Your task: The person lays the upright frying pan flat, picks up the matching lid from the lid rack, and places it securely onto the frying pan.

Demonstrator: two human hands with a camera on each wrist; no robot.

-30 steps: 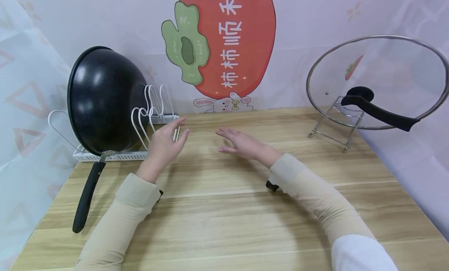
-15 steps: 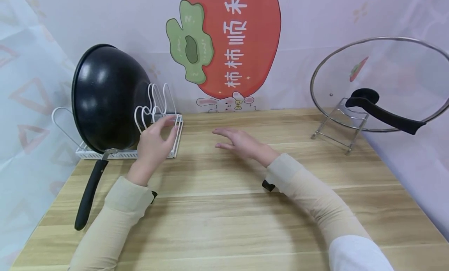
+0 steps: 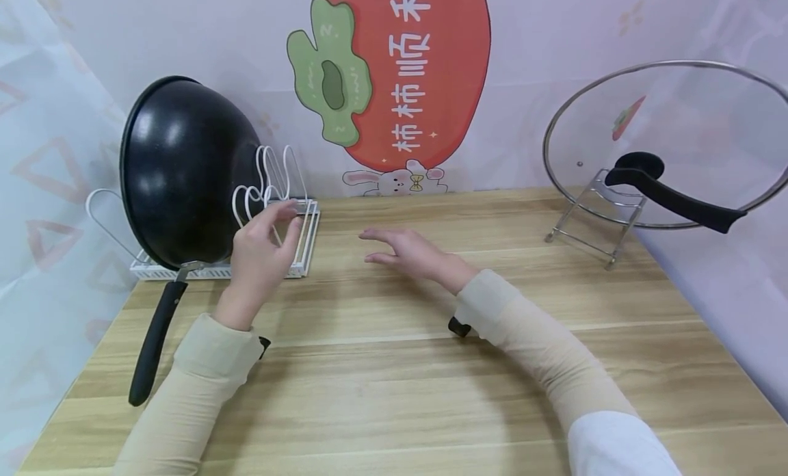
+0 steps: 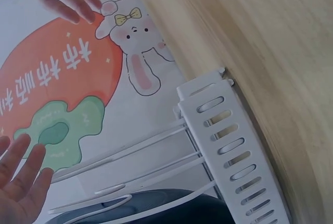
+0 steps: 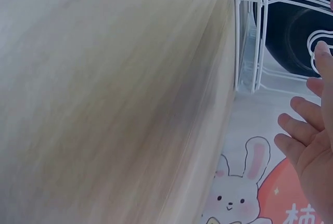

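A black wok stands on its side in a white wire rack at the left. Its black handle slants down toward the table's front. My left hand hovers in front of the rack's wire loops, fingers relaxed, holding nothing; contact with the wires is not apparent. My right hand hangs over the middle of the table with its fingers loosely extended and nothing in it. In the right wrist view, the fingers of that hand are spread apart.
At the right, a large glass lid with a black handle leans on a small metal stand. The wooden table meets a printed backdrop at the back.
My left hand has moved left and slightly down, now nearer the front of the wok rack. The right hand has drifted a little left. Wok and lid stay put.
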